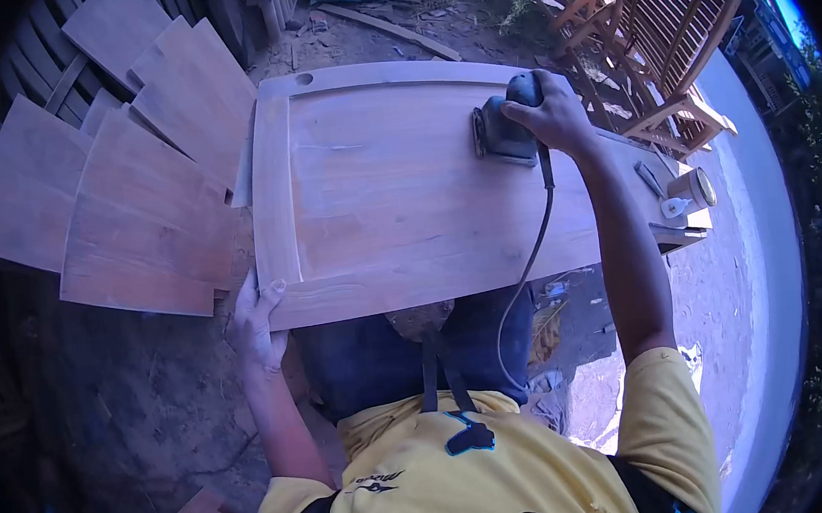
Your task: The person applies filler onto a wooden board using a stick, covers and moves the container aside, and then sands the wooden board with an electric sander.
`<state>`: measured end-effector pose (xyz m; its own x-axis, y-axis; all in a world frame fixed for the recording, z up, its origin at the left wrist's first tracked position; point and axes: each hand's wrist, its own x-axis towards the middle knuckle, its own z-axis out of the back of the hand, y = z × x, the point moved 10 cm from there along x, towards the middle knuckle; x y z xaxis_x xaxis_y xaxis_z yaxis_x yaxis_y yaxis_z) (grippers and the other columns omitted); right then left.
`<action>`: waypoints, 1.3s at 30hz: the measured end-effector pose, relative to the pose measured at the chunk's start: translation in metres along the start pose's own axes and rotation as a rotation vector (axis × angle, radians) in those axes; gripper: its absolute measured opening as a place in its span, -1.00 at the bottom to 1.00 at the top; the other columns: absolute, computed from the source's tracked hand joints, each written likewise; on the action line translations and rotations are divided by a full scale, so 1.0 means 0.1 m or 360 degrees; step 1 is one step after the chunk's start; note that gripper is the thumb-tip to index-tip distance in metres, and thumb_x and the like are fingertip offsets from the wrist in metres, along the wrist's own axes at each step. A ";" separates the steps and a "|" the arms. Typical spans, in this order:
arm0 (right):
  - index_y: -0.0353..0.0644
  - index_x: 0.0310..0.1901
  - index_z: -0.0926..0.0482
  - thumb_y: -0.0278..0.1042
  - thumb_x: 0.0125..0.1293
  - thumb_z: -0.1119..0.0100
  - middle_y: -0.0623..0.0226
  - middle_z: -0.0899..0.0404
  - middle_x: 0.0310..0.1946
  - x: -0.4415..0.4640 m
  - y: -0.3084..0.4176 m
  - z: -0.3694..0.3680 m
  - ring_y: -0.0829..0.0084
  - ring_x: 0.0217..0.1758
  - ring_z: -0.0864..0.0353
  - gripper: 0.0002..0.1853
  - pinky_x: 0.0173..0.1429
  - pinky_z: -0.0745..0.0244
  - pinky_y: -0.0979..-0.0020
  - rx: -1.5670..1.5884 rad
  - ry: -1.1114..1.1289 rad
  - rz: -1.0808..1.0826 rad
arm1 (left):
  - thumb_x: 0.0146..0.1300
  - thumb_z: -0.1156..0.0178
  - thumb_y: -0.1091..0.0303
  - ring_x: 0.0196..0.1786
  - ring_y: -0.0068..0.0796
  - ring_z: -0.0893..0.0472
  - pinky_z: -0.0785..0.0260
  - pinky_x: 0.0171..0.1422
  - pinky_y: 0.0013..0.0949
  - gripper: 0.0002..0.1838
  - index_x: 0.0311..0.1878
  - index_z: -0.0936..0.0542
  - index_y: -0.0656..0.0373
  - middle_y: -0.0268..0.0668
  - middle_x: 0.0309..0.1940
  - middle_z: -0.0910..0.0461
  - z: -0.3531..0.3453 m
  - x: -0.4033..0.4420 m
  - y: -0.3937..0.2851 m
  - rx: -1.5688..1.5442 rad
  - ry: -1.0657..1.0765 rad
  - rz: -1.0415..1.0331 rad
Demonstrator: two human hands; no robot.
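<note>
A framed wooden cabinet door [387, 210] lies flat in front of me, its recessed middle marked with pale dusty patches. My right hand [555, 117] is closed around the top of a dark electric sander [508, 136], which rests on the door's right part. From the sander a power cord [537, 245] runs down toward my lap. At the near left corner, my left hand [259, 326] grips the door's edge, thumb on top and fingers at the side, partly hidden.
Several wooden boards [133, 207] lean at the left. A jar [696, 188], a small white container [674, 206] and a dark-handled tool [648, 177] stand or lie on the right end of the bench. Slatted wooden chairs [669, 19] stand at the back right, beside a road [760, 226].
</note>
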<state>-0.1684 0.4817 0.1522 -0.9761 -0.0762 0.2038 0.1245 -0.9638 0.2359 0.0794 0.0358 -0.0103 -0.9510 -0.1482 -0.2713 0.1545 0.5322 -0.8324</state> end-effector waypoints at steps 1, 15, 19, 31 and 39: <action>-0.28 0.41 -0.48 0.31 0.18 -0.42 -0.17 -0.75 0.07 0.05 -0.28 0.02 -0.01 0.17 -0.79 -0.06 0.30 -0.63 0.12 0.0068 0.0080 -0.0192 | 0.45 -0.31 0.42 0.38 -0.31 -0.57 -0.42 0.52 -0.21 -0.25 0.63 -0.27 0.39 -0.11 0.34 -0.55 0.03 0.01 0.00 -0.0033 -0.0031 -0.0012; -0.48 0.14 -0.55 0.37 0.42 -0.08 -0.23 -0.78 -0.25 0.51 1.74 -0.49 -0.22 0.02 -0.81 -0.17 0.22 -0.63 0.00 0.0232 0.0120 0.0142 | 0.31 -0.38 0.43 0.44 -0.28 -0.54 -0.35 0.57 -0.22 -0.12 0.66 -0.25 0.37 -0.07 0.42 -0.51 -0.02 0.09 0.04 -0.0149 0.0041 -0.0009; -0.56 0.07 -0.53 0.34 0.46 -0.03 -0.31 -0.76 -0.29 0.38 2.57 -0.65 -0.31 -0.02 -0.79 -0.17 0.22 -0.63 -0.04 0.0315 0.0181 0.0314 | 0.32 -0.38 0.44 0.44 -0.28 -0.54 -0.35 0.56 -0.23 -0.12 0.67 -0.24 0.35 -0.08 0.43 -0.51 -0.01 0.07 0.06 -0.0186 0.0045 0.0010; -0.50 -0.07 -0.61 0.41 0.43 0.01 -0.25 -0.76 -0.31 0.37 2.86 -0.72 -0.21 -0.07 -0.81 -0.16 0.16 -0.65 0.00 0.0227 0.0088 0.0333 | 0.36 -0.31 0.48 0.44 -0.30 -0.54 -0.35 0.56 -0.23 -0.14 0.70 -0.21 0.32 -0.09 0.44 -0.52 -0.04 0.09 0.07 -0.0263 0.0091 0.0038; -0.51 0.05 -0.51 0.33 0.52 0.00 -0.21 -0.71 -0.47 -0.61 2.95 -0.46 -0.31 -0.22 -0.78 -0.22 0.05 -0.64 -0.10 0.0232 0.0176 0.0314 | 0.38 -0.25 0.55 0.47 -0.26 -0.54 -0.37 0.57 -0.20 -0.18 0.68 -0.20 0.39 -0.06 0.44 -0.50 -0.11 0.07 0.05 -0.0447 0.0104 0.0062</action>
<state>-0.0805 0.1900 0.1660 -0.9429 -0.2940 0.1565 0.3308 -0.8812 0.3376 0.0708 0.0461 -0.0109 -0.9625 -0.0738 -0.2610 0.1198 0.7478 -0.6530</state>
